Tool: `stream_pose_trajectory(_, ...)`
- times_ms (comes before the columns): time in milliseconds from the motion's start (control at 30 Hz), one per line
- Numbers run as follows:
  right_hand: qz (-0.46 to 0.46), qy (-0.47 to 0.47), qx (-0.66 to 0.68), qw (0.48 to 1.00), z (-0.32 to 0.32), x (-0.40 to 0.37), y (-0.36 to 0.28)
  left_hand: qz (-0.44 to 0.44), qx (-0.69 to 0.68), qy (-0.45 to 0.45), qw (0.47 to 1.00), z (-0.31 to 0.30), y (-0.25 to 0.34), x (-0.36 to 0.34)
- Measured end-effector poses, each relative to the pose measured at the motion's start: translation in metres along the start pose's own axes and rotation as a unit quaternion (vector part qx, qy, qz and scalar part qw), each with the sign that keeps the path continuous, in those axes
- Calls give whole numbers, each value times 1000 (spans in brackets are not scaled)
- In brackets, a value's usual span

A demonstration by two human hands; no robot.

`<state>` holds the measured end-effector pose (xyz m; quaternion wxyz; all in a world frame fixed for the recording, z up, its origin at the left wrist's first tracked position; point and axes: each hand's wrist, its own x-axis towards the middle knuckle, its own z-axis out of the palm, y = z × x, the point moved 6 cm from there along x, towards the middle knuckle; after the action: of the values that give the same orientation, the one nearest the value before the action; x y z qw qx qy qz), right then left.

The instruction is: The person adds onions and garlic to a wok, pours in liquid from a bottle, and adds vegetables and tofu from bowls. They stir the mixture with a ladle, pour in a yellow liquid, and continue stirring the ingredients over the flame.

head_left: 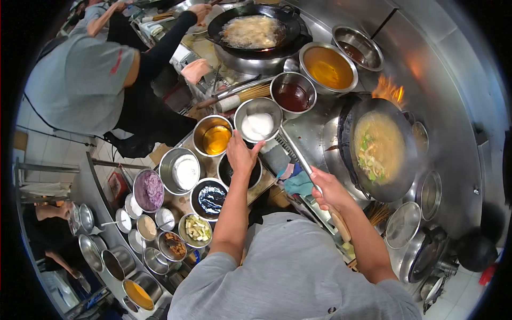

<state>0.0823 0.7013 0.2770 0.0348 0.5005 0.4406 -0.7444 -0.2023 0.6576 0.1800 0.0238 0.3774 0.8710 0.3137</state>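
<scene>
My left hand point(242, 154) is at the near side of a round metal bowl point(271, 108) holding white powder, its thumb and fingers spread around the edge. My right hand point(330, 188) is closed around the long handle of a ladle point(300, 153), a metal shaft with a wooden end. The shaft reaches up to the bowl's right rim; I cannot make out the ladle's head. Below my left hand is a pot of dark sauce point(224, 168), partly covered by it. A pot of amber liquid point(216, 140) stands just left of the hand.
A wok point(380, 141) of pale broth and greens is on the right, with flames point(388, 92) behind it. Another wok point(253, 32) bubbles at the back. Pots of oil point(328, 66) and red sauce point(292, 96) stand between. A co-worker point(85, 80) stands at left.
</scene>
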Motion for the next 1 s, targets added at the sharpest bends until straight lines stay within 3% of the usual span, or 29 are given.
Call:
stream_pose_trajectory(67, -34, 37, -71, 996, -2, -4, -4, -9, -3, -5, 1000, 0, -1, 0)
stream_pose_trajectory(167, -188, 96, -197, 958, -17, 18, 8, -15, -5, -11, 1000, -1, -1, 0)
stream_pose_trajectory(233, -322, 161, -331, 872, -16, 26, 2, -19, -10, -18, 1000, 0, -1, 0)
stream_pose_trajectory(300, -330, 190, -429, 819, -16, 28, 2, -21, -13, -18, 1000, 0, -1, -1)
stream_pose_trajectory(367, -218, 185, -498, 819, -4, 23, -11, -20, -16, -15, 1000, 0, -2, -1)
stream_pose_trajectory(467, -201, 192, -491, 826, 2, 30, -1, -18, -16, -10, 1000, 2, -4, -1)
stream_pose_trajectory(567, -349, 186, -416, 819, 6, 27, 4, -22, -11, -16, 1000, 5, -5, -1)
stream_pose_trajectory(667, -290, 165, -407, 851, 5, 27, 8, -22, -6, -15, 1000, 5, -4, -1)
stream_pose_trajectory(867, -318, 131, -374, 861, 8, 20, 11, -28, -2, -9, 1000, -1, 2, -1)
stream_pose_trajectory(967, -419, 149, -397, 803, 9, 26, 11, -27, -2, -9, 1000, -1, 2, -2)
stream_pose_trajectory(1000, -291, 121, -325, 892, -3, 33, 23, -25, -2, -9, 1000, 1, 1, -2)
